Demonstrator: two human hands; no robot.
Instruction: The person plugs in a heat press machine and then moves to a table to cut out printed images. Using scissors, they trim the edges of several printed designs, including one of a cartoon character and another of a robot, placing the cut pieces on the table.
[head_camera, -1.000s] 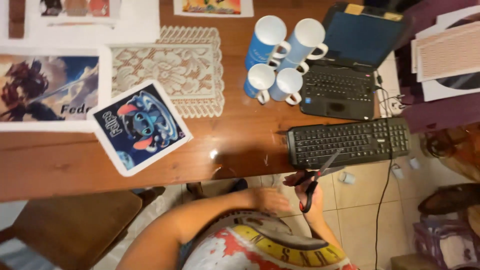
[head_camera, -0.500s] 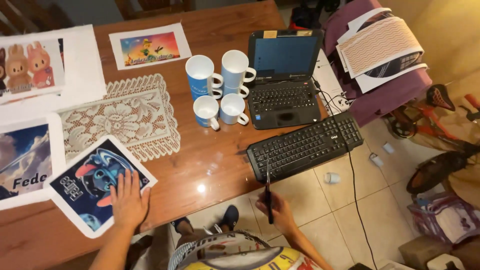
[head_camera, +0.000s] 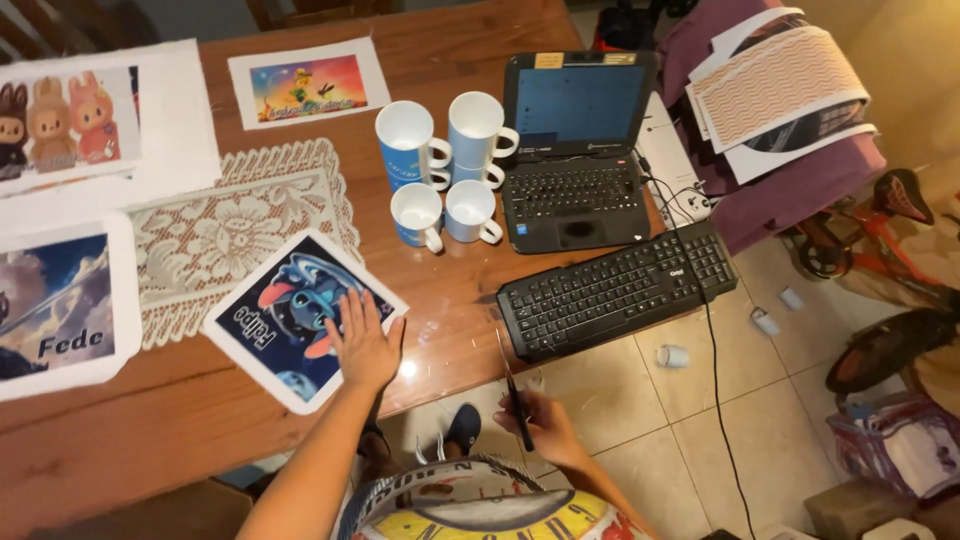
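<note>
Head view: wooden bench (head_camera: 450, 330) over a tiled floor (head_camera: 640, 420). Left hand (head_camera: 363, 343) lies flat, fingers spread, on a cartoon print (head_camera: 290, 315) near the bench's near edge. Right hand (head_camera: 540, 428) off the edge, fingers clenched around scissors (head_camera: 513, 395). Far side: lace mat (head_camera: 235, 230), four mugs (head_camera: 445, 165), laptop (head_camera: 575, 150); black keyboard (head_camera: 615, 290) right.

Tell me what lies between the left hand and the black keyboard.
Head view: only bare wooden table lies between the left hand, flat on the cartoon print, and the black keyboard.
</note>
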